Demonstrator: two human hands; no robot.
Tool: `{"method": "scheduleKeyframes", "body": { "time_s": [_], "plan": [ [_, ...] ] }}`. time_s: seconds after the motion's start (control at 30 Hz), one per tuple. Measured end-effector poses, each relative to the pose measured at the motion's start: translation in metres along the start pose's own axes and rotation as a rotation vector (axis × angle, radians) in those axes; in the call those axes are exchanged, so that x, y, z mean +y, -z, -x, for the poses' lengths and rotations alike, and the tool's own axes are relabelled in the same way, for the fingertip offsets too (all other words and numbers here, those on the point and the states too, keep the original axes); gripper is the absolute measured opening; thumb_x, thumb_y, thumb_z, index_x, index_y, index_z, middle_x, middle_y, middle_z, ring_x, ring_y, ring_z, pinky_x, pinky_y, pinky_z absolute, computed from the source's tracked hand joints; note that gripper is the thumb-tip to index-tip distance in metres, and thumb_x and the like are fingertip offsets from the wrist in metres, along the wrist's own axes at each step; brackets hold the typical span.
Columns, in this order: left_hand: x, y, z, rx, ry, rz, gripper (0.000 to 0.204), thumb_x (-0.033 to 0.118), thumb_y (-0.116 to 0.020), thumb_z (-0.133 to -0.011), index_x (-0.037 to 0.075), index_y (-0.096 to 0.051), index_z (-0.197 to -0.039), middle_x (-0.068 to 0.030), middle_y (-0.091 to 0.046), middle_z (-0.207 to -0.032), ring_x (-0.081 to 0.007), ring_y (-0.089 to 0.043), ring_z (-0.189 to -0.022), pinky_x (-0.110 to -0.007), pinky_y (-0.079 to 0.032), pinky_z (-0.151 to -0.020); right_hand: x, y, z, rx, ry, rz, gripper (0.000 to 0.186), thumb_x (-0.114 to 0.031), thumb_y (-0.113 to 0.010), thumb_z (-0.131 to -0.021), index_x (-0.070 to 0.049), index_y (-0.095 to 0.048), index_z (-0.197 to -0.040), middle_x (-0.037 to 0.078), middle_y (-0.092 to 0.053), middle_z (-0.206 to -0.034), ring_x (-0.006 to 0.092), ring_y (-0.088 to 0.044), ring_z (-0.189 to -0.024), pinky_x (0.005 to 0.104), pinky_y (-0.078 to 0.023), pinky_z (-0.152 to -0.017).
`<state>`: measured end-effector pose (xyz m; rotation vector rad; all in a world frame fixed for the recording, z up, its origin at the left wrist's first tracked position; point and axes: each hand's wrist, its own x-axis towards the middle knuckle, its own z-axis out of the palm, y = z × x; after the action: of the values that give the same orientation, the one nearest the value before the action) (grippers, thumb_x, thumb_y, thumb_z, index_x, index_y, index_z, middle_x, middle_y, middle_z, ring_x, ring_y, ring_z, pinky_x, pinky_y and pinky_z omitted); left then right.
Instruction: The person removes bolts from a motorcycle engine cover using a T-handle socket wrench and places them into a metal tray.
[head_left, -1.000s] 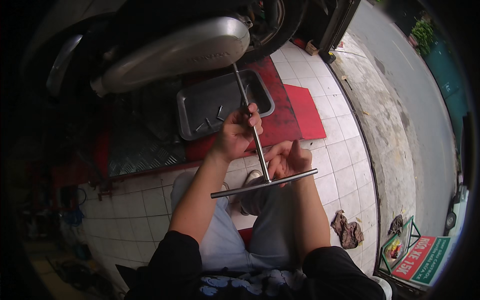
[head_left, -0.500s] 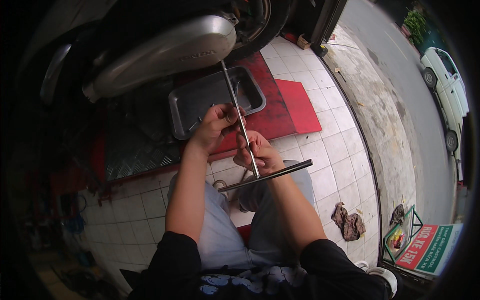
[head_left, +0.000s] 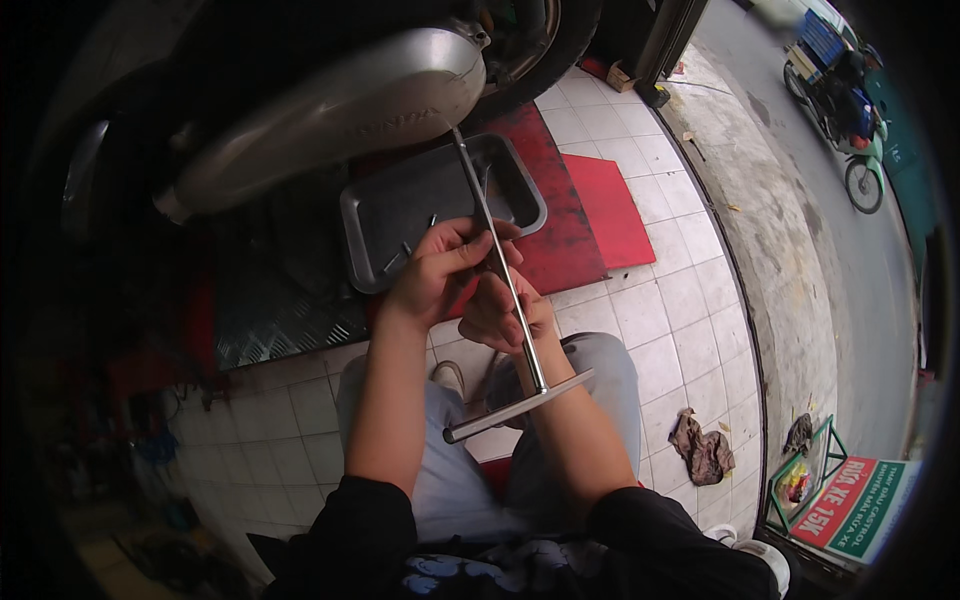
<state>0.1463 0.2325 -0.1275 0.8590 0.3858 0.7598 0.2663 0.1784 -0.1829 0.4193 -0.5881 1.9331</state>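
A long metal T-handle wrench (head_left: pixel 490 215) slants from the lower edge of a silver scooter side cover (head_left: pixel 345 120) toward my lap. Its far tip meets the cover's edge, though how it is seated there cannot be made out. My left hand (head_left: pixel 440 268) closes on the middle of the shaft, thumb and fingers on it. Just below, my right hand (head_left: pixel 505 312) has its fingers curled about the same shaft. The crossbar (head_left: pixel 490 418) lies tilted across my right forearm. Under the cover sits a grey metal tray (head_left: pixel 365 235) with a few small metal parts in it.
The tray stands on a red platform (head_left: pixel 575 235) with a tread-plate section (head_left: pixel 290 320). A crumpled brown rag (head_left: pixel 700 448) lies on the white tiles at right. Beyond are a signboard (head_left: pixel 850 510) and a street with a loaded motorbike (head_left: pixel 835 110).
The wrench's crossbar has turned and come nearer my body, its left end lower. Both hands stay on the shaft. On the street, a motorbike appears where a white vehicle stood.
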Motion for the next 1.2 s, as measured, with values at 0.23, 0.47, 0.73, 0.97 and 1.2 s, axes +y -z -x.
{"method": "scheduleKeyframes", "body": {
  "time_s": [0.23,0.47,0.73,0.97,1.2],
  "plan": [
    [0.010,0.000,-0.001,0.181,0.004,-0.260,0.032,0.027,-0.061,-0.095,-0.003,-0.060,-0.105,-0.0057,-0.063,-0.081,-0.0088,-0.058,-0.066,-0.021,-0.045,-0.059,-0.002,-0.002,-0.006,-0.003,-0.051,0.034,0.032,-0.035,-0.074,-0.085,-0.007,-0.058,-0.088,0.005,-0.059,-0.063,0.0124,-0.050,-0.051,0.0265,-0.031,-0.052],
    [0.005,0.009,0.001,0.043,0.012,0.019,0.035,0.026,-0.058,-0.097,-0.005,-0.059,-0.112,-0.0097,-0.066,-0.086,-0.0120,-0.063,-0.072,-0.024,-0.050,-0.070,0.003,-0.011,-0.009,0.116,-0.027,0.087,0.035,-0.035,-0.071,-0.087,-0.004,-0.057,-0.092,0.004,-0.062,-0.067,0.0109,-0.052,-0.054,0.0255,-0.035,-0.052],
    [0.011,-0.004,0.006,0.111,-0.091,-0.172,0.042,0.031,-0.058,-0.097,-0.006,-0.056,-0.116,-0.0067,-0.063,-0.087,-0.0116,-0.060,-0.075,-0.023,-0.047,-0.077,-0.005,-0.016,-0.011,0.063,-0.063,0.031,0.020,-0.021,-0.072,-0.088,-0.008,-0.057,-0.092,-0.002,-0.053,-0.060,0.0023,-0.041,-0.044,0.0207,-0.030,-0.047],
    [0.010,-0.005,0.006,0.186,-0.049,-0.252,0.035,0.030,-0.070,-0.090,-0.002,-0.060,-0.100,-0.0030,-0.062,-0.078,-0.0086,-0.059,-0.071,-0.021,-0.045,-0.071,-0.011,-0.015,-0.009,0.117,-0.070,0.134,0.023,-0.021,-0.075,-0.084,-0.010,-0.055,-0.087,-0.005,-0.049,-0.057,0.0055,-0.043,-0.046,0.0229,-0.030,-0.048],
    [0.011,-0.002,0.006,0.193,0.017,-0.186,0.033,0.027,-0.073,-0.087,-0.002,-0.062,-0.098,-0.0067,-0.065,-0.081,-0.0100,-0.062,-0.071,-0.022,-0.049,-0.065,-0.015,-0.012,-0.004,0.143,-0.129,0.327,0.046,-0.049,-0.077,-0.077,-0.009,-0.055,-0.088,0.001,-0.061,-0.064,0.0113,-0.055,-0.053,0.0247,-0.037,-0.051]
  ]
}}
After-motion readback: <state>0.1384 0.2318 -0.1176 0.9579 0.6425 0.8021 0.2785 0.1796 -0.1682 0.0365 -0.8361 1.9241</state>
